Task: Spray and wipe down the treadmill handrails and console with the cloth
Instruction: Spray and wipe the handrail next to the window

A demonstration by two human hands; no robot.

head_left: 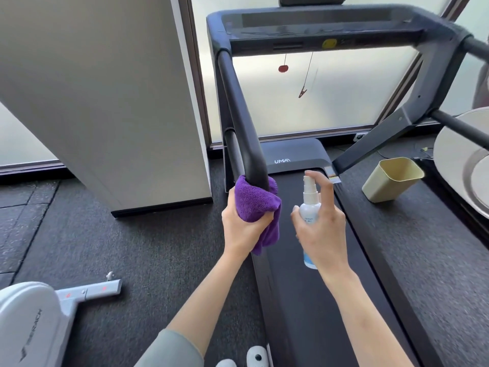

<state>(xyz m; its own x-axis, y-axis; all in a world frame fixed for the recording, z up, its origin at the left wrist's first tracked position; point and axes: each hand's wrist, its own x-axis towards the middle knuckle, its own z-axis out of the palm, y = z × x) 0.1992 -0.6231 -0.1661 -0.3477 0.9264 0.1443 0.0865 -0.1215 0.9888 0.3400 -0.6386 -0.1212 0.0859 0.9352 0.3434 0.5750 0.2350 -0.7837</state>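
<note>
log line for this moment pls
left hand grips purple cloth on left handrail | right hand holds spray bottle | console untouched

Person, head view. Left hand and right hand: bare, no gloves, rings or watch. Both forearms bare to the elbow. Grey-green sleeve on the left upper arm, at 7 o'clock in frame, soft hem edge. White shoes with dark round detail at 6 o'clock.
</note>
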